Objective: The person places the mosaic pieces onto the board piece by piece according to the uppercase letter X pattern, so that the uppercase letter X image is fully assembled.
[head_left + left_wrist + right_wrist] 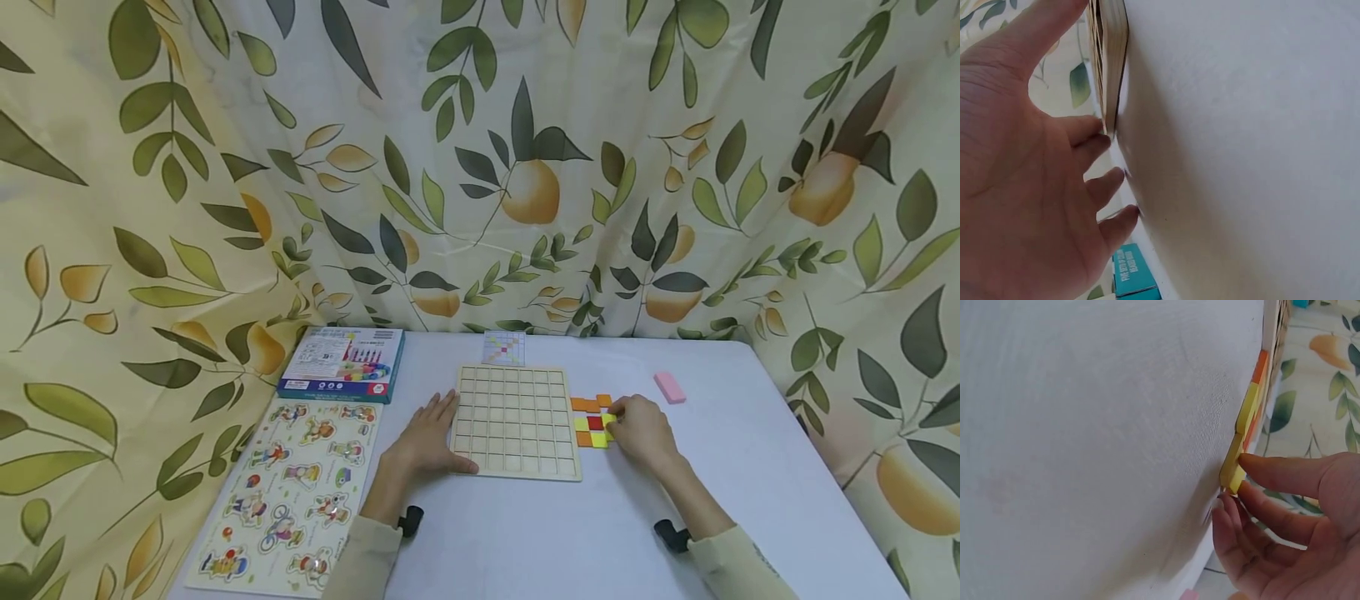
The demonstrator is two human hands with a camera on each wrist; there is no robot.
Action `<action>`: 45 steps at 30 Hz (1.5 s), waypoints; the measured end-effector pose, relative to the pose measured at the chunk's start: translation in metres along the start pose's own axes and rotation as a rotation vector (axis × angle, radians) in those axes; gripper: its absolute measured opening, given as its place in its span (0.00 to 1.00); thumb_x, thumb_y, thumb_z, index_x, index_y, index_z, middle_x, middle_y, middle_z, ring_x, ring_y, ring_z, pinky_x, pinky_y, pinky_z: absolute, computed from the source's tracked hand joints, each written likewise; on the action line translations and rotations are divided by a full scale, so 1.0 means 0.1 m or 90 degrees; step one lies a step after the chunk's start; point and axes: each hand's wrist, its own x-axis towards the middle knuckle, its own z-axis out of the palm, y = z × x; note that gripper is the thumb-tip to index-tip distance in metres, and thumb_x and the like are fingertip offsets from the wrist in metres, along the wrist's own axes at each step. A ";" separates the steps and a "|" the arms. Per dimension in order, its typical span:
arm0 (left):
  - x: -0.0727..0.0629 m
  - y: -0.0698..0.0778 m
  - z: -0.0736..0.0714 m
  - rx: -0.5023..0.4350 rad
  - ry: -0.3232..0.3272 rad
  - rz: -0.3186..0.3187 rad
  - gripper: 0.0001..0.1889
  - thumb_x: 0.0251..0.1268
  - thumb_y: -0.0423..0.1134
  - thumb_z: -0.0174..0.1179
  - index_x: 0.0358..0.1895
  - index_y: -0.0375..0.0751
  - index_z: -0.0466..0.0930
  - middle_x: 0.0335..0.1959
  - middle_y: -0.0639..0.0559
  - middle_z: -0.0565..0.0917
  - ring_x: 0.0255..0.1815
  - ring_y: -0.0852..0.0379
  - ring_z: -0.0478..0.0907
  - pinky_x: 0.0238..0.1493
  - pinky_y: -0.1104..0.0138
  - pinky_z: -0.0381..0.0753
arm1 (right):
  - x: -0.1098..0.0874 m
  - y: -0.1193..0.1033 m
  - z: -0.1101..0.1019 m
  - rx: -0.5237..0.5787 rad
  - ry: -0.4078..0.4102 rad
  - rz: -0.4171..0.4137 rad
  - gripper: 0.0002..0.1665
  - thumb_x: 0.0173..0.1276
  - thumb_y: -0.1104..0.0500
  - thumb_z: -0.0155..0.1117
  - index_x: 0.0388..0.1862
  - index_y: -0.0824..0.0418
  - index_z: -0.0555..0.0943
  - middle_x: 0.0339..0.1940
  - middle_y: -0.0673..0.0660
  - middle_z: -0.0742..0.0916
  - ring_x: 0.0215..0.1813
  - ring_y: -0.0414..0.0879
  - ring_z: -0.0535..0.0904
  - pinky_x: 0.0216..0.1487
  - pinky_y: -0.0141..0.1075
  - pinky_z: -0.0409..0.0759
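A square wooden grid board (517, 423) lies on the white table in the head view, its cells bare. My left hand (422, 437) rests at the board's left side, fingers fairly straight, thumb by the front left corner. In the left wrist view, fingertips (1105, 187) reach down along the board's edge (1114, 56). Right of the board sits a cluster of small square tiles: orange tiles (585, 405), a red tile (595, 422) and several yellow ones. At its right end my right hand (645, 429) pinches a yellow tile (1232, 464) between thumb and fingers.
A printed pattern card (504, 347) lies behind the board. At left are a boxed set (341, 364) and a picture puzzle board (292, 492). A pink block (670, 387) lies at the right rear. A leaf-print curtain (480, 167) hangs behind the table.
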 end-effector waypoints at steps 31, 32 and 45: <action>-0.05 0.13 -0.11 0.008 -0.022 -0.004 0.68 0.44 0.65 0.81 0.85 0.39 0.50 0.87 0.47 0.48 0.87 0.41 0.44 0.84 0.44 0.48 | 0.30 -0.27 -0.04 0.237 0.001 0.001 0.11 0.68 0.57 0.77 0.48 0.57 0.90 0.47 0.59 0.91 0.40 0.51 0.87 0.39 0.34 0.86; -0.05 0.13 -0.11 0.012 -0.020 -0.004 0.68 0.45 0.65 0.80 0.85 0.39 0.50 0.87 0.47 0.48 0.87 0.41 0.44 0.83 0.44 0.49 | 0.32 -0.29 -0.02 0.244 0.001 -0.005 0.12 0.67 0.57 0.77 0.48 0.57 0.90 0.47 0.59 0.91 0.41 0.51 0.87 0.40 0.34 0.86; -0.04 0.15 -0.12 0.014 -0.017 -0.011 0.67 0.43 0.63 0.82 0.84 0.39 0.53 0.86 0.46 0.51 0.86 0.40 0.47 0.82 0.43 0.52 | 0.56 -0.64 0.25 0.306 -0.027 -0.048 0.17 0.64 0.60 0.79 0.52 0.60 0.89 0.38 0.53 0.93 0.44 0.50 0.89 0.44 0.35 0.83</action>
